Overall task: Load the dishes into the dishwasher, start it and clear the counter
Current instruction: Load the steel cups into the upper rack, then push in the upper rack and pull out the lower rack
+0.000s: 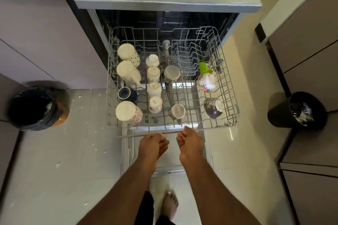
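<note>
1. The left hand sits at the front rail of the pulled-out upper rack, fingers loosely curled just under the rail; whether they grip the wire or only touch it cannot be told.
2. The right hand is beside it at the same rail, fingertips curled up against the wire at its top edge; a firm grip cannot be confirmed.
3. No brand name can be read. Small marks show on the bases of the upturned cups, too blurred to read.
4. The rack stands out of the open dishwasher over the lowered door. Along its 9 o'clock side lie three tall cream mugs and a dark blue cup.
5. Just right of them runs a row of four small white cups, bases up.
6. Near the rack's centre are two steel tumblers.
7. On the 3 o'clock side rest a green cup, a floral bowl and a dark patterned bowl.
8. A lined bin stands on the floor at 9 o'clock, a black bin at 3 o'clock.
9. A bare foot is at 6 o'clock on the tiled floor.
</note>
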A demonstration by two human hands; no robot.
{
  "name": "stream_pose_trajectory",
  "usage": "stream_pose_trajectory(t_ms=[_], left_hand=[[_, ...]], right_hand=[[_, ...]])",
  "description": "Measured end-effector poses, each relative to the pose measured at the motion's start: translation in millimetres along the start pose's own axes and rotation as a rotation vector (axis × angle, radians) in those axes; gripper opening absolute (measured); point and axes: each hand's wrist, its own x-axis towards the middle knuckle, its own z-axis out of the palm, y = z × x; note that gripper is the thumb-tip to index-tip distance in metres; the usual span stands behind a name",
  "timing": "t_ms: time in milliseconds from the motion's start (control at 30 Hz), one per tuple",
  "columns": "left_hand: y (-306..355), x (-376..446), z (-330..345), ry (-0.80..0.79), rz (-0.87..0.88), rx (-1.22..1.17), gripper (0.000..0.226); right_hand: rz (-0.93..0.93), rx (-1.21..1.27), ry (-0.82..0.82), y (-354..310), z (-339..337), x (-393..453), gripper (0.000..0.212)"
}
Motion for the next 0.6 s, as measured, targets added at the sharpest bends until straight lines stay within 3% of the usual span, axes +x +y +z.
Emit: stream_pose_trajectory(t_ms=[133, 300, 500, 600], left_hand=[[0, 2, -8, -0.005, -0.098, -0.257, 0.017], [1, 11, -13, 0.035, -0.101, -0.339, 0.019], [8, 17, -19, 0.094, -0.122, -0.462, 0.01], [13, 21, -21, 0.095, -0.106, -0.488, 0.017]], right_hand=[[0.116, 0.183, -0.039, -3, -10, 2, 0.017], [0.193, 0.214, -0.014, 0, -15, 7, 0.016], [0.167, 0.238, 0.021, -1, -12, 14, 0.015], [0.17, 0.218, 0.031, -2, -8, 17, 0.015]])
